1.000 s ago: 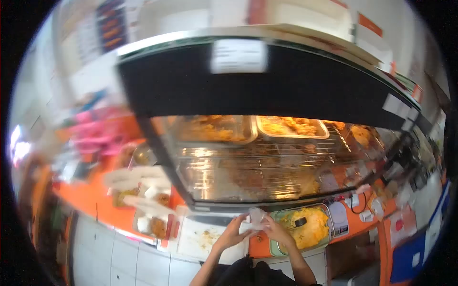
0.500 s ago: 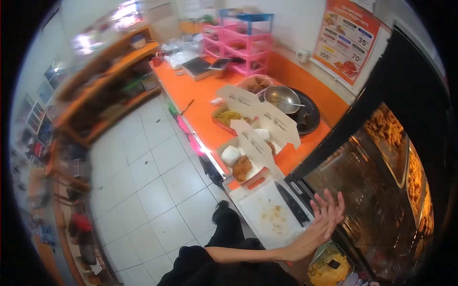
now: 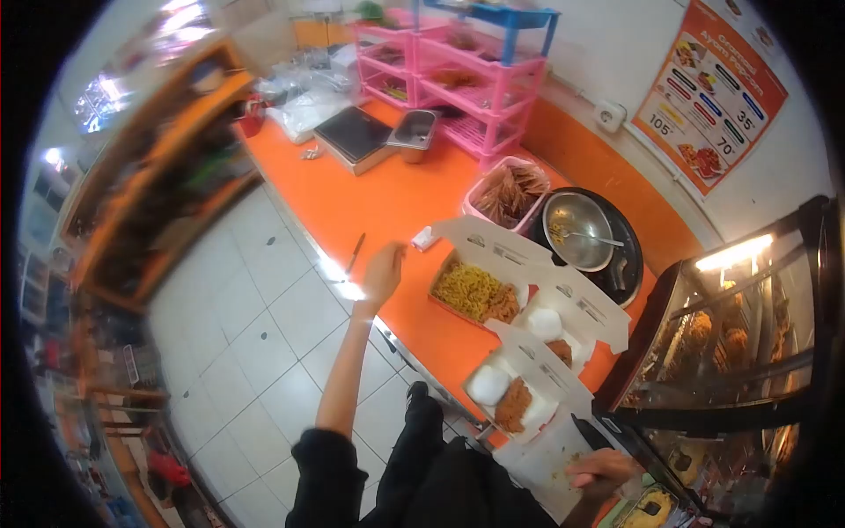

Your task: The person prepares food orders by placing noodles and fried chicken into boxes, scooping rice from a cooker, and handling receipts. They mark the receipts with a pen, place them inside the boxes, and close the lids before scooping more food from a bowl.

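My left hand (image 3: pixel 384 273) reaches over the front edge of the orange counter, between a thin dark stick (image 3: pixel 356 255) and a small white packet (image 3: pixel 424 238). Its fingers stretch forward, apart from the packet, with nothing visible in them. Low at the right, my right hand (image 3: pixel 603 469) hovers by the white cutting board (image 3: pixel 537 462), fingers loosely bent and blurred, holding nothing that I can see. A knife (image 3: pixel 588 433) lies on the board, partly hidden. One open box (image 3: pixel 458 310) holds yellow noodles (image 3: pixel 469 289); two others contain white rice mounds (image 3: pixel 488 385) and fried chicken (image 3: pixel 513 407).
Behind the boxes are a pink tub (image 3: pixel 482 209) and a metal bowl (image 3: pixel 585 255) on a black round tray (image 3: pixel 627 295). Pink shelves (image 3: pixel 484 84) stand at the back. A lit food cabinet (image 3: pixel 731 343) borders the right; tiled floor (image 3: pixel 238 352) lies left.
My hands were together with fingers extended above the cutting board. They have separated: my left moved far left over the counter, my right stayed low near the board. The view shifted.
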Tool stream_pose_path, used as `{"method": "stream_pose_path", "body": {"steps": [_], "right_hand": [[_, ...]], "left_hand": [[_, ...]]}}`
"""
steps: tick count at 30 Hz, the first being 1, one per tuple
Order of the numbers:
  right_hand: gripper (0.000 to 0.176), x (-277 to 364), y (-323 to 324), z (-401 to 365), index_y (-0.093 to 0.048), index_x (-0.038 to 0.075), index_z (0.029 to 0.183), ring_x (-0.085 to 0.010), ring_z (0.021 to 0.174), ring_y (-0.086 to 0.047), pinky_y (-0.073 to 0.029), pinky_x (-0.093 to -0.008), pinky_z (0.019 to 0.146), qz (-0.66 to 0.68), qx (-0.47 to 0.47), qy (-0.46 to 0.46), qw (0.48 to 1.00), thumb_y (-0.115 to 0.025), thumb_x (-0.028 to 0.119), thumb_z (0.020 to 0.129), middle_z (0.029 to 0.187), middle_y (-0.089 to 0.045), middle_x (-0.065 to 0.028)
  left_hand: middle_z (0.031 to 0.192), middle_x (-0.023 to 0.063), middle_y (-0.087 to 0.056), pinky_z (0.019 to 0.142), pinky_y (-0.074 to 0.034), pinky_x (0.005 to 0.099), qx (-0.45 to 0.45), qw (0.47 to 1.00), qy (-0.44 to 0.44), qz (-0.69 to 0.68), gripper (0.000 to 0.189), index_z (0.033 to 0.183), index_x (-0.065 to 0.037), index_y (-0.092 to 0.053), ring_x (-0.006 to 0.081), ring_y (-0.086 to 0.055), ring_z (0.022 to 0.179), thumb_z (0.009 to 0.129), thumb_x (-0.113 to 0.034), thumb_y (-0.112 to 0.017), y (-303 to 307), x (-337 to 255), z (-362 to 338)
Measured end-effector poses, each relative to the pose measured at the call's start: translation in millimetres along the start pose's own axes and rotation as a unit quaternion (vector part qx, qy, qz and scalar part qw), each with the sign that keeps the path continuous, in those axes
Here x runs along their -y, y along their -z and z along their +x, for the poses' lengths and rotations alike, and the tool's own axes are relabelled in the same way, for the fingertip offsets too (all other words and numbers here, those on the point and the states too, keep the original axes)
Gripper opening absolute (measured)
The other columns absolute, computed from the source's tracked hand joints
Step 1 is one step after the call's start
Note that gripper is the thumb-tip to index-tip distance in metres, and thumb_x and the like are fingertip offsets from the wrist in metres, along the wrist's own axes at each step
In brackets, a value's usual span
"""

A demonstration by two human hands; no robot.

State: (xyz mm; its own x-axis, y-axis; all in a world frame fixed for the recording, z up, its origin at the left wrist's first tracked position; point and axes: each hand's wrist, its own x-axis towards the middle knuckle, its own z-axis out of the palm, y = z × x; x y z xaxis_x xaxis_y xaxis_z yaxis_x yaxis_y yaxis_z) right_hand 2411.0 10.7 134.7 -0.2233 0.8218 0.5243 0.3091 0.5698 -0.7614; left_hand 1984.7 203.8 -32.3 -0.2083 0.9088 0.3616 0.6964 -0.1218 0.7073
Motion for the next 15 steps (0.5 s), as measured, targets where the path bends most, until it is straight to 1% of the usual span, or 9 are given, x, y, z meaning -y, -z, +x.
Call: {"method": "stream_pose_path", "body": {"steps": [1,3,5,7,10,12,13,14,15], "right_hand": [[0.05,2.7,-21.7,3.0,-0.066,0.007,0.055,-0.0136,0.035,-0.052,-0.037,-0.0239,0.036,0.011,0.009,-0.026,1.0,-0.064,0.051,0.078,0.043,-0.054,-0.0013],[0.048,18.6,-58.1,22.0,-0.069,0.007,0.061,-0.0143,0.037,-0.052,-0.038,-0.0254,0.038,0.031,0.072,-0.063,0.995,-0.062,0.051,0.078,0.043,-0.054,-0.0029],[0.04,22.8,-84.0,30.7,-0.071,0.008,0.067,-0.0149,0.041,-0.054,-0.039,-0.0265,0.04,0.068,0.132,-0.085,0.985,-0.062,0.043,0.083,0.049,-0.057,-0.0035],[0.023,25.5,-101.9,46.9,-0.072,0.008,0.075,-0.0159,0.046,-0.056,-0.04,-0.0257,0.044,0.059,0.186,-0.111,0.975,-0.067,0.029,0.082,0.055,-0.059,-0.0039],[0.016,20.2,-124.3,61.8,-0.072,0.007,0.081,-0.0137,0.049,-0.056,-0.041,-0.0246,0.046,0.07,0.187,-0.156,0.967,-0.062,0.018,0.087,0.058,-0.06,-0.0038],[0.017,11.5,-134.3,68.6,-0.071,0.006,0.085,-0.0115,0.05,-0.055,-0.042,-0.0241,0.047,0.083,0.194,-0.213,0.954,-0.058,0.016,0.089,0.059,-0.06,-0.0033],[0.016,6.7,-136.5,72.2,-0.07,0.004,0.088,-0.0107,0.051,-0.055,-0.042,-0.0241,0.048,0.087,0.211,-0.254,0.94,-0.058,0.016,0.09,0.06,-0.059,-0.0029],[0.016,1.0,-140.1,76.6,-0.069,0.003,0.092,-0.0098,0.052,-0.054,-0.043,-0.024,0.05,0.091,0.228,-0.293,0.924,-0.058,0.015,0.09,0.06,-0.058,-0.0025],[0.016,-7.3,-147.1,82.1,-0.066,0.003,0.098,-0.0094,0.058,-0.055,-0.044,-0.0234,0.054,0.148,0.207,-0.343,0.904,-0.059,0.015,0.089,0.066,-0.059,-0.002]], "left_hand": [[0.094,0.0135,-0.063,0.074,-0.048,0.039,-0.059,0.996,-0.073,0.011,0.016,0.098,-0.005,-0.059,0.0288,-0.061,0.086,0.086,-0.011,-0.051,-15.6,26.2,25.5],[0.1,0.0147,-0.06,0.078,-0.047,0.0409,-0.022,0.977,-0.2,0.065,0.018,0.101,-0.004,-0.057,0.0317,-0.059,0.091,0.084,-0.01,-0.054,-51.6,60.7,63.4],[0.103,0.0155,-0.058,0.08,-0.047,0.0419,0.078,0.968,-0.22,0.092,0.024,0.104,-0.004,-0.055,0.0338,-0.057,0.094,0.081,-0.009,-0.058,-66.5,70.3,84.4],[0.104,0.0159,-0.057,0.081,-0.047,0.0418,0.24,0.957,-0.129,0.099,0.032,0.108,-0.004,-0.053,0.0348,-0.056,0.096,0.078,-0.009,-0.063,-69.1,78.6,93.0],[0.1,0.0141,-0.056,0.081,-0.047,0.0412,0.177,0.974,-0.081,0.115,0.035,0.104,-0.004,-0.052,0.0321,-0.056,0.096,0.073,-0.007,-0.068,-50.0,71.3,86.6],[0.093,0.0115,-0.059,0.077,-0.049,0.0385,0.065,0.997,-0.023,-0.038,0.032,0.102,-0.005,-0.048,0.0272,-0.061,0.09,0.077,-0.008,-0.068,-28.4,59.7,64.6],[0.09,0.0125,-0.06,0.076,-0.05,0.0367,0.077,0.971,0.069,-0.216,0.03,0.102,-0.003,-0.046,0.0263,-0.063,0.087,0.08,-0.006,-0.066,-6.9,33.5,55.1],[0.086,0.0135,-0.061,0.076,-0.051,0.0348,0.086,0.906,0.159,-0.384,0.028,0.103,-0.001,-0.044,0.0254,-0.065,0.084,0.083,-0.004,-0.063,15.2,1.8,46.5],[0.085,0.0154,-0.062,0.071,-0.053,0.033,0.105,0.886,0.099,-0.44,0.033,0.108,0.0,-0.04,0.0252,-0.066,0.078,0.085,-0.007,-0.063,25.7,-16.9,38.1]]}}
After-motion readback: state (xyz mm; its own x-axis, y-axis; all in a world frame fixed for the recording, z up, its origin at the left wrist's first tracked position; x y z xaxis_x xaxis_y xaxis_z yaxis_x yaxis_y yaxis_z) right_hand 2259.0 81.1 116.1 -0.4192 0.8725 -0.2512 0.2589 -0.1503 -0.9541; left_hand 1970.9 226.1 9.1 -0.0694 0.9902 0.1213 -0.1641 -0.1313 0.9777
